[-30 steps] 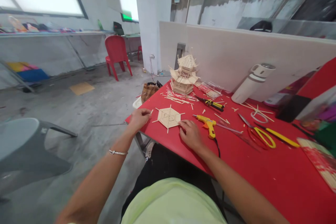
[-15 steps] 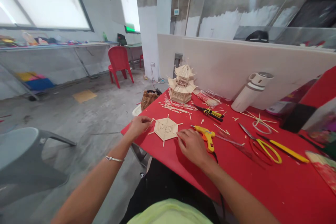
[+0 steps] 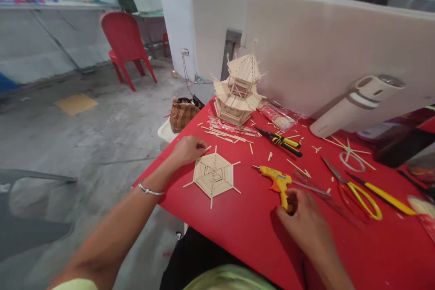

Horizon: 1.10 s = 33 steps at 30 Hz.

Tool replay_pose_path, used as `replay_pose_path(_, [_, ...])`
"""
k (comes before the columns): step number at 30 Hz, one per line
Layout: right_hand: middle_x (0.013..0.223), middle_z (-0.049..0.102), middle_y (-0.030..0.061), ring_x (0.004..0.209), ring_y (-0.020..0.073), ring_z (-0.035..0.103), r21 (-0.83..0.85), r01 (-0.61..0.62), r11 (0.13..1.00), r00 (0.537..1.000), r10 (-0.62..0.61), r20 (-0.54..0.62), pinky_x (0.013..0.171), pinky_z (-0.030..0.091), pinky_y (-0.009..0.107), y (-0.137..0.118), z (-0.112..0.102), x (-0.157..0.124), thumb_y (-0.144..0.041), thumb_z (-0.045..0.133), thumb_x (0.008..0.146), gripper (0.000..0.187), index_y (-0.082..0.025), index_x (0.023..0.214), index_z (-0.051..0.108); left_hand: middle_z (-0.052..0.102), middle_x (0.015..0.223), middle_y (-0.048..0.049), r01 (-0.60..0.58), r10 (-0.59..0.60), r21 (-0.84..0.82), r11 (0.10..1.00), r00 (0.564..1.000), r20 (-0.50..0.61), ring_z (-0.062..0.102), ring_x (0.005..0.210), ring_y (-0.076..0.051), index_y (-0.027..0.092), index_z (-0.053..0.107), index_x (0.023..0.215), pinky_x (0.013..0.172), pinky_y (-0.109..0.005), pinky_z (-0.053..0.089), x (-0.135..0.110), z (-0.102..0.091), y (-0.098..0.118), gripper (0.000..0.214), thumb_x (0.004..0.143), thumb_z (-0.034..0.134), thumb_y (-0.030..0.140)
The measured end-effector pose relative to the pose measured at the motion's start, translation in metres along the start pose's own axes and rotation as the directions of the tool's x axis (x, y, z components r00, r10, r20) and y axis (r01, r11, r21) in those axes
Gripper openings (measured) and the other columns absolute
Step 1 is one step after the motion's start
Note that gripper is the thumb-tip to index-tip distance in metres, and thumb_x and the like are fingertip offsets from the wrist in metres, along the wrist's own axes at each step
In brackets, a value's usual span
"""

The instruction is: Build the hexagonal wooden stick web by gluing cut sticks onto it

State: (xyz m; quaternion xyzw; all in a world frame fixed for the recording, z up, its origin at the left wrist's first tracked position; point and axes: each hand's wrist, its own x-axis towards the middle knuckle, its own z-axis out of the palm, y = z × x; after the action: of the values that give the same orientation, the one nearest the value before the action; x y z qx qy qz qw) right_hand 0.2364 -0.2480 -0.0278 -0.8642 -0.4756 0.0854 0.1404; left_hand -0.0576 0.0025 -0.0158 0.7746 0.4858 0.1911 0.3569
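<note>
A flat hexagonal panel of thin wooden sticks (image 3: pixel 222 181), with stick ends jutting from its corners, lies on the red table. My left hand (image 3: pixel 186 150) is at its upper left edge, fingers curled and pressed together. A short pale stick end shows by those fingertips; whether they hold it I cannot tell. On the right, my right hand (image 3: pixel 306 219) has its thumb and fingers around the lower handle of a yellow glue gun (image 3: pixel 277 181). The gun lies on its side, nozzle pointing left toward the panel, a clear glue stick (image 3: pixel 311 187) behind it.
Behind the panel stands a stick-built pagoda (image 3: pixel 238 95). Loose sticks (image 3: pixel 227 135), pliers (image 3: pixel 280 140), scissors (image 3: pixel 353 190) and a yellow-handled tool (image 3: pixel 382 195) lie about the red table (image 3: pixel 244 244). A white bottle (image 3: pixel 353 106) stands near the board (image 3: pixel 288 45) at the back.
My right hand has left the panel's right edge and moved right to the glue gun's handle. My left hand stays at the panel's upper left. The view has tilted down and come closer.
</note>
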Motion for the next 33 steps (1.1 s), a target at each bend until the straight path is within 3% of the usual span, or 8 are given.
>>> replay_pose_path(4, [0.100,0.071,0.0056,0.088,0.0266,0.068,0.060,-0.138,0.989,0.987,0.133,0.086,0.070,0.047,0.035,0.001,-0.002,0.014,-0.039,0.060,0.070,0.043,-0.024,0.110,0.056,0.077,0.080,-0.0044,0.019,-0.019,0.059,0.998,1.000,0.008,0.063,0.069,-0.016,0.019,0.078,0.080,0.060,-0.026,0.038,0.004,0.009,0.000,0.017,0.074,0.061,0.020])
replay_pose_path(6, [0.091,0.071,0.0043,0.079,0.0247,0.067,0.213,-0.216,0.953,0.972,0.189,0.140,0.067,0.048,0.035,0.005,-0.005,0.023,-0.039,0.064,0.065,0.046,-0.023,0.108,0.058,0.077,0.081,-0.0043,0.019,-0.019,0.039,0.999,1.000,-0.002,0.064,0.070,-0.016,0.019,0.078,0.081,0.060,-0.026,0.039,0.004,0.013,-0.001,0.018,0.075,0.061,0.020])
replay_pose_path(10, [0.083,0.068,0.0012,0.069,0.0186,0.063,0.658,-0.332,0.676,0.939,0.170,0.298,0.064,0.054,0.032,0.001,-0.020,0.045,-0.034,0.070,0.057,0.046,-0.021,0.101,0.064,0.077,0.081,-0.0047,0.001,-0.002,-0.025,1.000,0.999,-0.038,0.064,0.070,-0.016,0.018,0.078,0.082,0.061,-0.026,0.041,0.003,0.015,-0.003,0.018,0.076,0.061,0.021])
replay_pose_path(18, [0.077,0.064,-0.0019,0.062,0.0103,0.057,0.921,-0.050,0.387,0.973,-0.190,0.132,0.051,0.046,0.020,-0.101,-0.058,0.104,-0.033,0.083,0.063,0.033,-0.021,0.088,0.067,0.073,0.071,-0.0038,0.007,-0.022,-0.081,0.997,0.984,-0.177,0.059,0.065,-0.015,0.015,0.077,0.078,0.058,-0.026,0.040,0.000,0.004,-0.012,0.017,0.077,0.065,0.027])
replay_pose_path(24, [0.073,0.061,-0.0027,0.062,0.0130,0.057,0.860,0.137,0.492,0.868,-0.477,0.135,0.058,0.049,0.027,-0.142,-0.048,0.126,-0.035,0.073,0.073,0.025,-0.021,0.091,0.063,0.075,0.075,-0.0060,0.034,-0.052,-0.164,0.986,0.993,-0.106,0.061,0.067,-0.016,0.014,0.077,0.078,0.061,-0.027,0.044,-0.001,0.004,-0.019,0.017,0.075,0.065,0.026])
replay_pose_path(27, [0.072,0.061,-0.0027,0.063,0.0148,0.056,0.773,0.257,0.581,0.884,-0.465,0.055,0.060,0.047,0.029,-0.144,-0.043,0.138,-0.035,0.069,0.074,0.025,-0.021,0.095,0.063,0.076,0.077,-0.0076,0.082,-0.095,-0.188,0.979,0.994,-0.061,0.063,0.069,-0.017,0.014,0.077,0.078,0.062,-0.027,0.046,-0.001,0.005,-0.020,0.016,0.072,0.065,0.022])
replay_pose_path(30, [0.064,0.055,-0.0038,0.057,0.0146,0.049,0.541,0.399,0.740,0.917,-0.341,-0.210,0.056,0.039,0.029,-0.145,-0.043,0.152,-0.031,0.060,0.077,0.014,-0.022,0.087,0.060,0.074,0.073,-0.0058,0.125,-0.127,-0.183,0.975,0.992,-0.004,0.062,0.066,-0.016,0.015,0.077,0.077,0.059,-0.026,0.045,-0.003,0.005,-0.019,0.016,0.071,0.063,0.020])
replay_pose_path(33, [0.065,0.051,-0.0023,0.057,0.0154,0.045,0.175,0.501,0.847,0.792,-0.367,-0.487,0.058,0.034,0.030,-0.147,-0.041,0.157,-0.027,0.054,0.076,0.010,-0.022,0.084,0.059,0.072,0.067,-0.0036,0.153,-0.154,-0.187,0.970,0.988,0.008,0.059,0.061,-0.014,0.016,0.077,0.077,0.057,-0.026,0.043,-0.004,0.003,-0.016,0.017,0.072,0.062,0.021])
